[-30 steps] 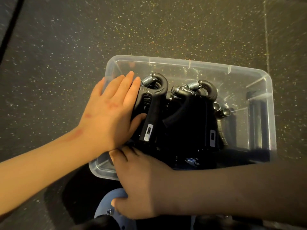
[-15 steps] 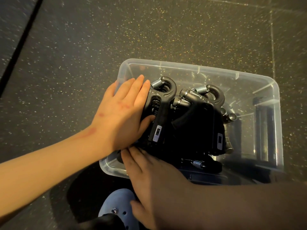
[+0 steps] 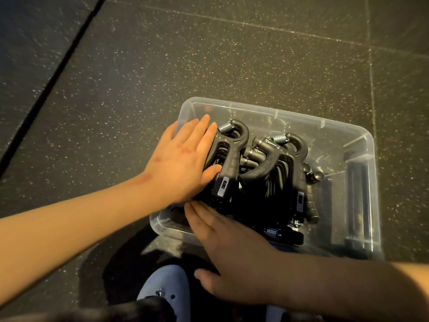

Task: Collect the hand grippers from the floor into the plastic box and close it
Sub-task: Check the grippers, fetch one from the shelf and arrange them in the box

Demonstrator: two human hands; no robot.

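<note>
Black spring hand grippers [image 3: 274, 163] piled in clear plastic box [image 3: 336, 140], centre right | our left hand [image 3: 183, 163] flat, pressing them | our right hand [image 3: 236, 263] flat, fingers touching them

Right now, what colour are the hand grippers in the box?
The hand grippers are black, with silver springs; seen in the head view.

Right hand [image 3: 234, 259]: fingers, earlier curled in plastic box [image 3: 278, 112] near-left corner, now straight against hand grippers [image 3: 255, 173].
</note>
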